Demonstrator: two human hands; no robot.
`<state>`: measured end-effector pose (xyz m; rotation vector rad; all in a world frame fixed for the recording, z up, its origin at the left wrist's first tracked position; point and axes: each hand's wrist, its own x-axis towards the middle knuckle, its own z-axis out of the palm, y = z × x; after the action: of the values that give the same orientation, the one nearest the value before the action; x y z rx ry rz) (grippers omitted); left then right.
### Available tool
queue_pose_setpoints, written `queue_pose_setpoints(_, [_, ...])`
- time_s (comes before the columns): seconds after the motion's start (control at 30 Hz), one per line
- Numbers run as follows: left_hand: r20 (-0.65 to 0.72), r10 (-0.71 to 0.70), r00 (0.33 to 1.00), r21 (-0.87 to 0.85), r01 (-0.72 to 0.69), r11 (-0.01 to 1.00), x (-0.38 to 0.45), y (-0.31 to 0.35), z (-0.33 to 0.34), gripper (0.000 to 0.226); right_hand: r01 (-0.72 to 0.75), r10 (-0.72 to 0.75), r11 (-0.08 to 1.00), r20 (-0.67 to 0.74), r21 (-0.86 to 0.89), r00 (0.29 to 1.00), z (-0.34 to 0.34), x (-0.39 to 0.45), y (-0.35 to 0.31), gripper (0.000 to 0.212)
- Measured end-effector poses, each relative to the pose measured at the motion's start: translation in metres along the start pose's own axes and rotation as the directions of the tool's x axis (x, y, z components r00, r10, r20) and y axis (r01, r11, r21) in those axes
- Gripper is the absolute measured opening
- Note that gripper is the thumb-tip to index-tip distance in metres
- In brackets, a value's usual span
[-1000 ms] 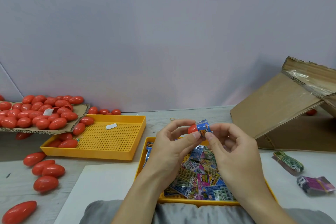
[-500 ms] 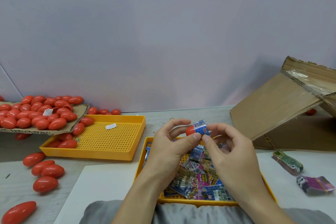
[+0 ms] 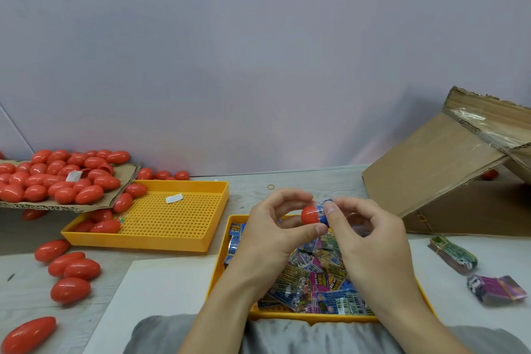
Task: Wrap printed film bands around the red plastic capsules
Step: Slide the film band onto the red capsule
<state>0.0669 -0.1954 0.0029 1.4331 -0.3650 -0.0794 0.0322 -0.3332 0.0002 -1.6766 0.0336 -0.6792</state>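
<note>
My left hand (image 3: 271,234) pinches a red capsule (image 3: 309,214) between thumb and fingers, above the near yellow tray (image 3: 221,256). A blue printed film band (image 3: 323,211) sits round the capsule's right half, and my right hand (image 3: 370,238) pinches that band with thumb and forefinger. The tray below holds several loose printed bands (image 3: 319,279). Many bare red capsules (image 3: 57,178) lie heaped on a cardboard sheet at the left.
A second yellow perforated tray (image 3: 172,215) at the left holds a few capsules. Loose capsules (image 3: 73,267) lie on the table's left. A tilted cardboard box (image 3: 448,164) stands at the right. Two bundles of bands (image 3: 454,253) (image 3: 495,289) lie on white paper.
The band has slid further along the capsule, so more of the red left end shows. Both hands have stayed above the near tray.
</note>
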Motion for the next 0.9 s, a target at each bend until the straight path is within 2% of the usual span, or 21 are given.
queue_pose_setpoints(0.5, [0.013, 0.038, 0.999, 0.147, -0.039, 0.988, -0.0019, 0.0032, 0.0011, 0.033, -0.033, 0.034, 0.999, -0.006, 0.033, 0.999, -0.0019, 0.0007, 0.0024, 0.011])
queue_pose_setpoints(0.9, [0.006, 0.055, 0.998, 0.174, -0.056, 0.983, -0.0023, 0.0014, 0.0011, 0.033, 0.008, -0.008, 1.0, 0.023, -0.014, 1.0, -0.002, -0.0002, 0.0015, 0.01])
